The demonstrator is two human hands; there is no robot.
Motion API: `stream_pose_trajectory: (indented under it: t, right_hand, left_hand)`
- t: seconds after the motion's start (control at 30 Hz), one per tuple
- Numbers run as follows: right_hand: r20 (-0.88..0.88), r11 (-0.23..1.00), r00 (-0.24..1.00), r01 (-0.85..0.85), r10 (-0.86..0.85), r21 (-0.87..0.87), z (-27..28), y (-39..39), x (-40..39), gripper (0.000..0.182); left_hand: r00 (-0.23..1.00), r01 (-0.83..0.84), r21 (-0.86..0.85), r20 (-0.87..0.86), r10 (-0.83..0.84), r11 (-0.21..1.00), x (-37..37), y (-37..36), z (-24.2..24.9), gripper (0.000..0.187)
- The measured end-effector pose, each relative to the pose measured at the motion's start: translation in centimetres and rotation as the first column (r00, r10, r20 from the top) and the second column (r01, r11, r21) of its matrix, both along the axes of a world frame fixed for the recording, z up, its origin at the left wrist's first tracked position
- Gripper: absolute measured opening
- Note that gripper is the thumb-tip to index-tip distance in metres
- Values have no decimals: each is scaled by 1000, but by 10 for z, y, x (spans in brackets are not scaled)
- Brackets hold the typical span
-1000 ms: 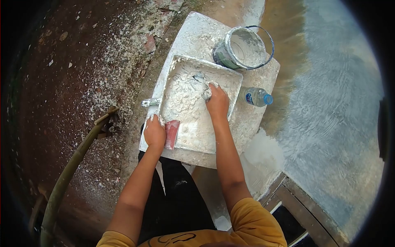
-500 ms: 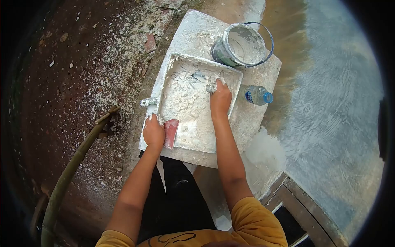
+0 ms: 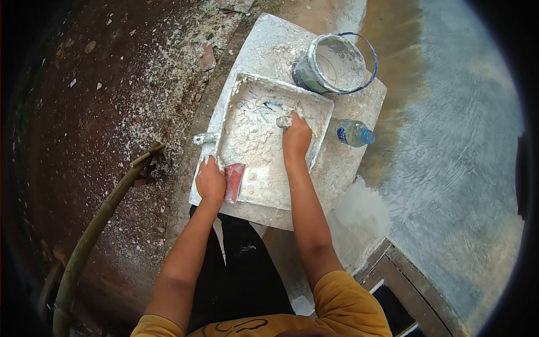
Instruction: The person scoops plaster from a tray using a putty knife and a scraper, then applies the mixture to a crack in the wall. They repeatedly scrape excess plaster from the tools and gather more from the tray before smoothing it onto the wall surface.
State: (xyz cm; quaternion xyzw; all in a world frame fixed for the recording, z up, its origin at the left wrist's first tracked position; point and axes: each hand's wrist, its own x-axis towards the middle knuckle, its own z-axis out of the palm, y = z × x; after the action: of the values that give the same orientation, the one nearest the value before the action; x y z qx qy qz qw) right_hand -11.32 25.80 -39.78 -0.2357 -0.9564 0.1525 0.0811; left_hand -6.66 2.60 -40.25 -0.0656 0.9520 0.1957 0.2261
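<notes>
A: What did the right hand (image 3: 297, 137) have?

B: It was closed around the paste-smeared handle of a tool (image 3: 283, 122), over the far right part of the tray (image 3: 289, 87). The tool's far end was hard to make out among the white paste (image 3: 255, 137).

A: And the left hand (image 3: 210, 180)?

B: It was at the tray's near left side, fingers curled, with white smears on them. Whether they clasped the rim could not be told.

A: What was the red piece beside it?

B: A flat red scraper (image 3: 234, 182), just right of the left hand, at the tray's near left corner. Farther up that side, a whitened handle (image 3: 205, 138) jutted out to the left of the tray.

A: Where did the tray sit?

B: On a pale, spattered board (image 3: 275, 39), in front of the person. A bucket (image 3: 306, 73), coated white inside, was just past the tray's far right corner, and a clear bottle (image 3: 351, 133) with a blue cap was to the right. Whether the bottle stood or lay was unclear.
</notes>
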Motion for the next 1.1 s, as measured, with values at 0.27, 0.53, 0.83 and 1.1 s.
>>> stream_pose_trajectory:
  t: [0.27,0.53,0.83,1.1]
  right_hand:
    - [-106,997,991,71,-75,-38,9,15,-5,28]
    - [25,988,990,-134,136,-79,5,-7,-14,31]
    - [23,1000,1000,1,-1,8,-7,-18,-23,30]
    - [59,998,997,46,-48,39,-2,-19,-24,29]
  left_hand:
    - [998,50,-67,31,-48,997,1,-1,-4,30]
    - [998,36,-91,54,-31,995,1,0,-6,31]
    - [998,39,-72,52,-35,997,-1,1,0,29]
    - [999,37,-74,29,-35,997,2,0,-6,30]
